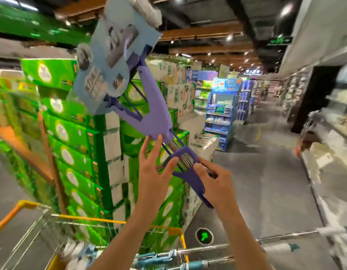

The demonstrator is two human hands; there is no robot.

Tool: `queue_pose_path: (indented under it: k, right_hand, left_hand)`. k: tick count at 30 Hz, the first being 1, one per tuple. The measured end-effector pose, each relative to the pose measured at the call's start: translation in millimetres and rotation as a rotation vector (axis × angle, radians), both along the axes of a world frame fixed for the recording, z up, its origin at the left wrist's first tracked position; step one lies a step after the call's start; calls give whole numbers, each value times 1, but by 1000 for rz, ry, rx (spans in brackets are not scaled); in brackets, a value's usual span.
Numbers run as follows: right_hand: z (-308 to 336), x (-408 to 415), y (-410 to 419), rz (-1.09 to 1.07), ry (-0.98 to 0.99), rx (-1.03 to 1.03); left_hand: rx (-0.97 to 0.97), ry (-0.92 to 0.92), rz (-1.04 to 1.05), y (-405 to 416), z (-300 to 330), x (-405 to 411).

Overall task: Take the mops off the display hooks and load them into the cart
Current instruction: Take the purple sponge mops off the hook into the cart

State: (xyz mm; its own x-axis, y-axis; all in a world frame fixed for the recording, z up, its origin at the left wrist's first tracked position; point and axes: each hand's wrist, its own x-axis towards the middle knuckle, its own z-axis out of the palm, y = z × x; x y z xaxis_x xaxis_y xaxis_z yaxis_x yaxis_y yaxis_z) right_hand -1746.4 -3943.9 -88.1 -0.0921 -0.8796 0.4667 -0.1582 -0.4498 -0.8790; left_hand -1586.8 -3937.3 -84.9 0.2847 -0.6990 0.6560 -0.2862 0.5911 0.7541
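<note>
Two hands met one purple squeeze mop (149, 112), raised above the cart (22, 206) and tilted up-left. Your left hand (152, 168) was spread, fingertips brushing its wringer body. Your right hand (215, 182) curled round the lever and steel shaft lower down. More mops (159, 257) lay in the cart below.

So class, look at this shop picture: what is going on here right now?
A person holds a purple mop up in a shop aisle, head end raised. The right hand grips its purple wringer handle, while the left hand touches the mop with open fingers. Below, the yellow-rimmed cart already carries other mops, handles sticking out to the right.
</note>
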Motion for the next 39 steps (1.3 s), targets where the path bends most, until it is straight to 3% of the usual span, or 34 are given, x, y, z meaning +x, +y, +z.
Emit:
queue_pose_path:
  k: [4,8,12,21,29,39]
  right_hand:
    - [20,11,22,-30,-208,17]
    - [34,17,44,-111,-347,-17]
    - [43,12,70,-191,-428,-31]
    - [62,-27,148,-351,-465,-79]
    - [73,-75,222,-622,-465,-170]
    - [95,-134,380,-875,-258,-216]
  left_hand:
    - [5,120,-178,4,27,-2]
    - [22,294,-500,7,51,-19]
    - [22,373,-685,16,63,-43]
    - [218,570,-1086,72,91,-115]
    - [221,526,-1305,138,110,-181]
    - [155,405,-1558,255,115,-249]
